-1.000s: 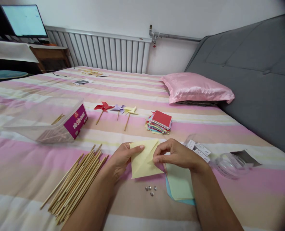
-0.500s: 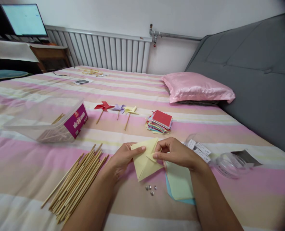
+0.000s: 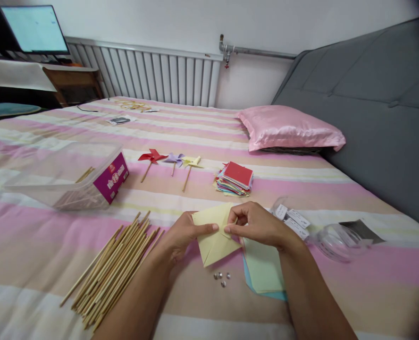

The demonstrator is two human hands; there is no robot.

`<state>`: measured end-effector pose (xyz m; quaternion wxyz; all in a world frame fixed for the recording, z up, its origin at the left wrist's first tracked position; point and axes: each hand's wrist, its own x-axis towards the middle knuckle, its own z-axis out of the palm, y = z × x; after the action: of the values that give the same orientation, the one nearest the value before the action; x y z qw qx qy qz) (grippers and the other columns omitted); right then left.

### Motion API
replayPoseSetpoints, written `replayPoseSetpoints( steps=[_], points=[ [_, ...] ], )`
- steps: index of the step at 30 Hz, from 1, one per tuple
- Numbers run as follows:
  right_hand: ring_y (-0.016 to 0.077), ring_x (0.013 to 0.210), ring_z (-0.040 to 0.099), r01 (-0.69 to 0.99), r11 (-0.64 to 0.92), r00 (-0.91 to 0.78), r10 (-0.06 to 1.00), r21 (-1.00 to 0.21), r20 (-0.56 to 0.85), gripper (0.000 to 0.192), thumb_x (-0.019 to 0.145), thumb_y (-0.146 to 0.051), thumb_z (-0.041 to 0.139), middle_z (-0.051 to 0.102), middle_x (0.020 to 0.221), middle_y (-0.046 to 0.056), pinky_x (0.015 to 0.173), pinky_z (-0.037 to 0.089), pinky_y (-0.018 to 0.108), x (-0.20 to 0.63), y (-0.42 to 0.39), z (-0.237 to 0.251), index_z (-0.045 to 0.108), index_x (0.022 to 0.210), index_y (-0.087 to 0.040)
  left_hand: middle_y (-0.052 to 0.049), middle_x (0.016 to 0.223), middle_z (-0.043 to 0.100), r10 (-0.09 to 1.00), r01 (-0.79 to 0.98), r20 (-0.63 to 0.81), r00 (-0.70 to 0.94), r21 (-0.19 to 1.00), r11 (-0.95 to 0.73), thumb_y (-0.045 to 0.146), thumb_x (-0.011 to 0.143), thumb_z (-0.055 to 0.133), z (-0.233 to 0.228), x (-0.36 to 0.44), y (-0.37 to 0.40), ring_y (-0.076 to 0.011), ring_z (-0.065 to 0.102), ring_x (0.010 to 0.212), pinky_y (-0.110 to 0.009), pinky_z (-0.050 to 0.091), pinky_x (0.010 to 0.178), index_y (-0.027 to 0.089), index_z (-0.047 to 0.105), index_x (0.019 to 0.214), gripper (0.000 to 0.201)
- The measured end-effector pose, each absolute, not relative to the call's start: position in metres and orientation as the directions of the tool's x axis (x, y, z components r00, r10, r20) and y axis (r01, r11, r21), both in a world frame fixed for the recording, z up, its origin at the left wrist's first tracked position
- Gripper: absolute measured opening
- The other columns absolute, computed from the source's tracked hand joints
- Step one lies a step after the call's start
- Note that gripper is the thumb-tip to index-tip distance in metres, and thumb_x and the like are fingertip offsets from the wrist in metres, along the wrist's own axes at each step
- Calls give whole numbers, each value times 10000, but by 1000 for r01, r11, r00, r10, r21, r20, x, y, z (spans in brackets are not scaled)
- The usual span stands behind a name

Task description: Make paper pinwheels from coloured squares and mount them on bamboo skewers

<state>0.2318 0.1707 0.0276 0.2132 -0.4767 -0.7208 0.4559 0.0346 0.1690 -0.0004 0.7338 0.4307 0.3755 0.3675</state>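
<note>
A square of pale yellow paper [image 3: 214, 246] with slits running in from its corners is held up between my two hands. My left hand [image 3: 185, 234] grips its left side, thumb lying on top and fingers underneath. With thumb and forefinger my right hand [image 3: 254, 224] pinches a corner flap bent in toward the middle of the paper. Just below lie several small silver metal fasteners [image 3: 220, 276]. Under my right forearm rests a stack of green and blue paper sheets [image 3: 264, 269]. To the left is a bundle of thin wooden sticks [image 3: 113, 271].
Three paper pinwheels on sticks, red [image 3: 153, 157], purple [image 3: 174, 159] and yellow [image 3: 193, 162], lie beyond my hands. A clear plastic box [image 3: 71, 165], a stack of coloured paper squares [image 3: 238, 174], clear round containers [image 3: 339, 243] and a pink pillow [image 3: 290, 127] are on the bed.
My left thumb has slid slightly right, toward the middle of the yellow paper. My right hand keeps its pinch on the flap almost unmoved.
</note>
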Motion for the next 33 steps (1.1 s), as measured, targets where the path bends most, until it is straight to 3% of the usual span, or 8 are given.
replayPoseSetpoints(
  steps=[14,19,22,26,33],
  points=[
    [117,550,565,538,150,-404,910,-829,-97,120,730,-248,594,612,592,-1,494,379,205,229,169,27,581,643,-168,-138,840,703,886,-234,-210,413,916,326,244,555,810,-11,38,171,-225,625,724,-340,466,711,58,694,890,400],
    [126,591,584,489,152,-324,946,-859,-17,88,727,-262,614,590,655,-6,495,387,205,223,168,28,583,743,-181,-141,832,709,927,-304,-242,287,895,328,230,514,826,-8,43,171,-216,630,686,-321,470,675,57,697,890,433],
    [123,610,605,360,141,-287,957,-922,34,303,710,-223,636,588,763,-5,526,439,218,216,169,29,553,1001,-211,-144,842,713,949,-342,-235,211,892,297,231,517,826,-5,44,171,-218,637,684,-313,477,654,58,696,906,445],
    [119,627,608,246,143,-236,968,-959,84,691,713,-192,638,605,862,11,577,486,251,207,171,29,336,1329,-281,-133,836,718,965,-368,-216,148,894,257,249,535,824,-3,45,170,-208,637,686,-287,479,623,64,695,922,448],
    [114,631,589,187,134,-203,975,-973,95,697,724,-205,643,595,792,-8,595,475,249,207,173,23,326,1343,-259,-121,906,719,974,-392,-183,132,893,220,239,572,810,-2,46,169,-192,637,750,-270,485,671,79,687,963,440]
  ],
)
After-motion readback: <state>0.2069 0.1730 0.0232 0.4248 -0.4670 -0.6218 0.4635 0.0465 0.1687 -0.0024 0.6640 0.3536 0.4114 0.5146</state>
